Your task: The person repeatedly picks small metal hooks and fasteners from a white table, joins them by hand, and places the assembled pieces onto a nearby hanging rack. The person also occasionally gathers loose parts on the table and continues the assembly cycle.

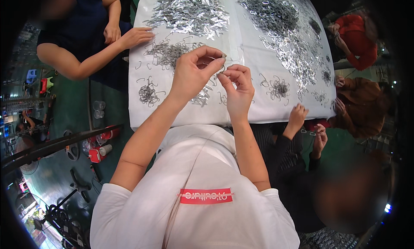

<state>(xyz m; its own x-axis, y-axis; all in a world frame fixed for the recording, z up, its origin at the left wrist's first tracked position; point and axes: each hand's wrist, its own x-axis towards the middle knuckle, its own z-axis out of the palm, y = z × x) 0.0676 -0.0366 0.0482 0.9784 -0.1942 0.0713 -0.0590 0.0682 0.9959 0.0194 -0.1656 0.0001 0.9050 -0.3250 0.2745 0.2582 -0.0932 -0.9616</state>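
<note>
Hands, left point(194, 72) and right point(236, 83), pinch a small wire hook point(222, 69) above heaped metal clips point(189, 12) on the white table point(246, 107).

small thin metal wire hook point(221, 69), pinched between fingertips of both hands, raised above white table

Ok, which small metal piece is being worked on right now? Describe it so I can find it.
Start at the white table strewn with silvery metal clips. Above its near edge, the left hand and right hand meet. The wire piece is pinched between their fingertips, the only one lifted off the table.
</note>
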